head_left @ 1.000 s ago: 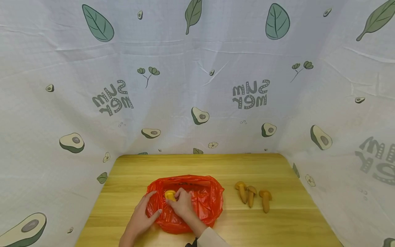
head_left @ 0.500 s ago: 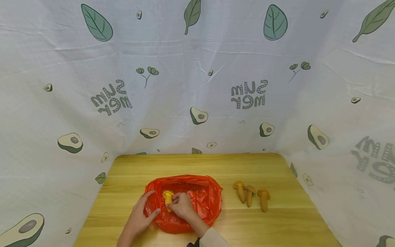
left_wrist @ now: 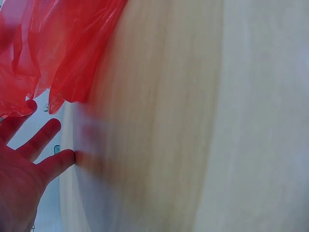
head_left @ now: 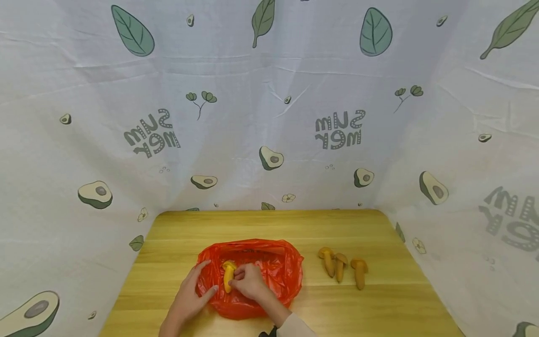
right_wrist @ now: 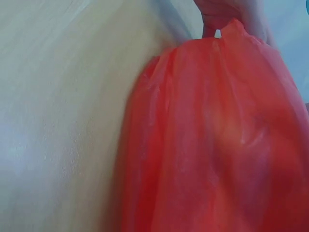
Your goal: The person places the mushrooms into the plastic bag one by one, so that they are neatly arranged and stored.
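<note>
A red plastic bag (head_left: 273, 304) lies spread on the wooden table, its mouth facing up. Inside, toward the left, is a yellow-brown mushroom (head_left: 229, 274), cap away from me. My right hand (head_left: 251, 282) reaches into the bag, thumb and fingertips at the right side of the stem, pinching it lightly. At the left rim, my left hand (head_left: 190, 296) spreads its thumb and fingers against the plastic. In the left wrist view, the left hand (left_wrist: 21, 169) has its fingers apart, one fingertip touching the bag edge. The right wrist view shows mostly the bag's outside (right_wrist: 207, 145).
Three more mushrooms lie on the table right of the bag: a left one (head_left: 328, 262), a middle one (head_left: 340, 267) and a right one (head_left: 360, 273). A white printed cloth (head_left: 236, 140) surrounds the wooden table (head_left: 379, 234) at the back and sides.
The right hand has turned the mushroom inside the bag, so its stem now points toward me and shows fully. My left hand stays at the left rim. The other mushrooms lie as before.
</note>
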Demonstrator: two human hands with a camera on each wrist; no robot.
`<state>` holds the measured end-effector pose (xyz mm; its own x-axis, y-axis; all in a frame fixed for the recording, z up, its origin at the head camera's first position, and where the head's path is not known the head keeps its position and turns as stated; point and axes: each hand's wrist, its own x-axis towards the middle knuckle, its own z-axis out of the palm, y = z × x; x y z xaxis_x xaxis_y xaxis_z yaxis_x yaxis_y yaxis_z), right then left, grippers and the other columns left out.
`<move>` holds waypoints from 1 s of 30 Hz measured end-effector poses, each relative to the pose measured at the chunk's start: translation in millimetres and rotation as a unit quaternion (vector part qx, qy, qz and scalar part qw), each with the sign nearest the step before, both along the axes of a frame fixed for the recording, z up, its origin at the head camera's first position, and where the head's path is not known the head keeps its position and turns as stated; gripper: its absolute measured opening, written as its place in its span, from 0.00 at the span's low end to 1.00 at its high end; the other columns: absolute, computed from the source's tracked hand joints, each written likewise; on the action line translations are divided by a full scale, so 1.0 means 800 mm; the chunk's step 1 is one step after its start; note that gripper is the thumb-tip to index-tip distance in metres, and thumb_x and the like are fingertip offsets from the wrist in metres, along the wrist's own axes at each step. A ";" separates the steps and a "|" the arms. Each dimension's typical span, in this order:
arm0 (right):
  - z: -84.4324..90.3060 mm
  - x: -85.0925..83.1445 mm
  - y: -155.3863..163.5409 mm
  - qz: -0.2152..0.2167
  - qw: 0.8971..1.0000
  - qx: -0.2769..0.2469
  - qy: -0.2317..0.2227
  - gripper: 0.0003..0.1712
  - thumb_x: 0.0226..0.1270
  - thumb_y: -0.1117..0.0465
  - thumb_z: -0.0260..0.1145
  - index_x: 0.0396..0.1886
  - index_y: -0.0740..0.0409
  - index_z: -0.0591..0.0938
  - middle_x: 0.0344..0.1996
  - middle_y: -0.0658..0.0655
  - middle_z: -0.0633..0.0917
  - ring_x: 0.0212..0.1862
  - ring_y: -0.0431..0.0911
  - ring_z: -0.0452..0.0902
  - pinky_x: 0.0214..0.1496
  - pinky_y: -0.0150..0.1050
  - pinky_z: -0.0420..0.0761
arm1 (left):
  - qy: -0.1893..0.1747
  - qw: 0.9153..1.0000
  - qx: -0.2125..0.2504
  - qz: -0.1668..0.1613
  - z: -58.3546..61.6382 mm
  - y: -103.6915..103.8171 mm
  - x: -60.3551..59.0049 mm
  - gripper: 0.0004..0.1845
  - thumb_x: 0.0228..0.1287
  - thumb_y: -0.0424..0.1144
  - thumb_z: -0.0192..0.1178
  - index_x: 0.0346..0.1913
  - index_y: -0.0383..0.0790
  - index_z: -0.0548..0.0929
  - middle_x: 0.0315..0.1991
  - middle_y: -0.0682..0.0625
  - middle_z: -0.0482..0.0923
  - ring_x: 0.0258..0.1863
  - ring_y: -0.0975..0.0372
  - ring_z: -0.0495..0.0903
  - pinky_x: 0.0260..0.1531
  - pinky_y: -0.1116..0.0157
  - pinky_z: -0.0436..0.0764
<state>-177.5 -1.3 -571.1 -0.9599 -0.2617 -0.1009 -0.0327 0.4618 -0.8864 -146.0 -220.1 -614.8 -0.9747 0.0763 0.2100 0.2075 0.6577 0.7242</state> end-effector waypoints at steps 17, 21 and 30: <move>0.037 -0.003 0.080 0.056 0.990 0.055 0.119 0.16 0.68 0.57 0.72 0.52 0.56 0.84 0.51 0.59 0.87 0.53 0.57 0.82 0.50 0.46 0.86 | -0.015 1.000 -0.001 0.004 0.009 0.004 0.000 0.39 0.62 0.53 0.71 0.75 0.50 0.70 0.72 0.38 0.72 0.70 0.38 0.72 0.64 0.34 0.74; 0.044 -0.002 0.102 0.046 0.983 0.061 0.165 0.16 0.69 0.57 0.72 0.54 0.55 0.83 0.50 0.55 0.87 0.51 0.54 0.83 0.52 0.50 0.86 | -0.017 1.000 -0.005 0.005 0.009 0.005 0.000 0.40 0.62 0.53 0.71 0.75 0.51 0.70 0.71 0.38 0.72 0.70 0.38 0.72 0.64 0.34 0.74; 0.059 -0.007 0.146 -0.016 0.978 0.069 0.196 0.20 0.68 0.59 0.73 0.57 0.56 0.82 0.47 0.55 0.86 0.45 0.49 0.82 0.48 0.44 0.86 | -0.012 1.000 -0.007 0.005 0.010 0.006 0.002 0.39 0.63 0.54 0.71 0.75 0.50 0.70 0.72 0.39 0.71 0.71 0.38 0.70 0.66 0.34 0.73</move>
<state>-183.1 115.8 -523.9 -0.9396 -0.2397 0.2442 -0.3404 0.5822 -0.7384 -144.7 -215.4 -606.6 -0.9801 0.0684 0.1865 0.1837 0.6695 0.7198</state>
